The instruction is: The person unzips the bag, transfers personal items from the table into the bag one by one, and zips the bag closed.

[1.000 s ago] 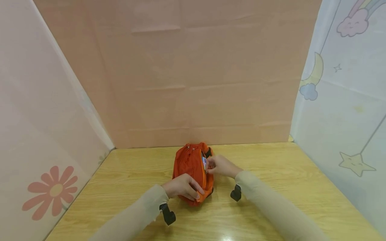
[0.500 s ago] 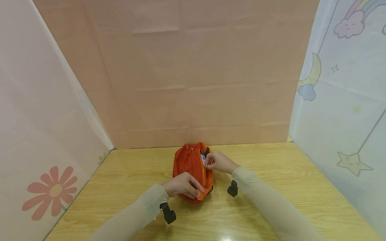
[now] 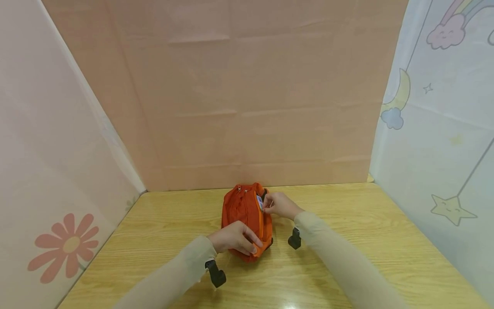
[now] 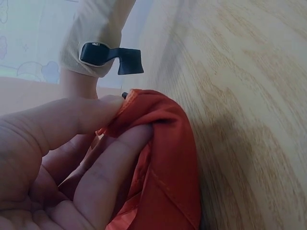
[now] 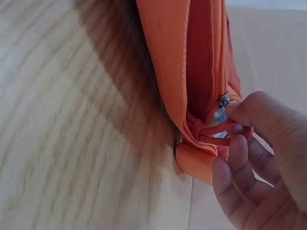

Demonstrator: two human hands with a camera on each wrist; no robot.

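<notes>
A small red-orange backpack (image 3: 241,208) lies on the table, its side zipper (image 5: 223,52) running along the right edge. My left hand (image 3: 233,238) pinches the fabric at the near end of the bag between thumb and fingers. At the far end, my right hand (image 3: 281,205) pinches the pull beside the metal zipper slider (image 5: 224,99). Past the slider a short gap stays unzipped, and a colourful printed item (image 5: 219,117) shows inside it. Most of that item is hidden. An orange cord loop (image 5: 216,134) lies by the right fingers.
The wooden table (image 3: 173,223) reaches back to a peach cloth backdrop (image 3: 251,107). Pale printed curtains (image 3: 436,141) flank it on both sides. Each wrist carries a black camera mount (image 3: 295,239).
My right hand has slid away from me along the bag's side with the zipper slider, and less of the printed item shows. The left hand keeps its grip at the near end.
</notes>
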